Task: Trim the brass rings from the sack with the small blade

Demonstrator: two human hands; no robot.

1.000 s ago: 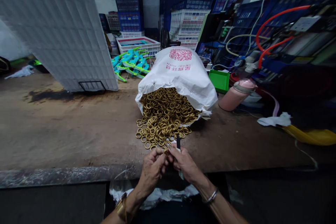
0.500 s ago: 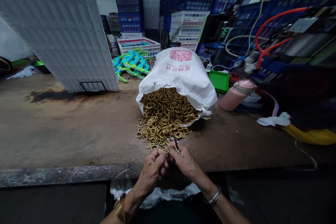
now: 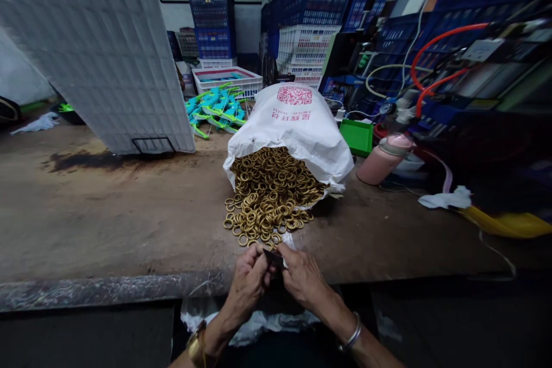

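Observation:
A white sack (image 3: 297, 126) lies on its side on the worn brown bench (image 3: 107, 213), and several brass rings (image 3: 269, 198) spill from its mouth toward me. My left hand (image 3: 249, 282) and my right hand (image 3: 304, 276) meet at the bench's near edge, just in front of the spilled rings. Both are closed in a pinch around a thin dark strip (image 3: 273, 256) that lies level between the fingertips. Whether a ring is on the strip I cannot tell. A white plastic bag (image 3: 254, 322) hangs below my wrists.
A tall white grid panel (image 3: 103, 52) leans at the back left. Teal and green plastic parts (image 3: 215, 106) lie behind the sack, with stacked blue and white crates (image 3: 308, 29) beyond. To the right are a green tray (image 3: 357, 135), a pink bottle (image 3: 383, 158), red hoses and a yellow object (image 3: 513, 224).
The dark strip stood upright in my right hand a second ago; it now lies level between both hands. My hands stay at the same spot on the bench edge.

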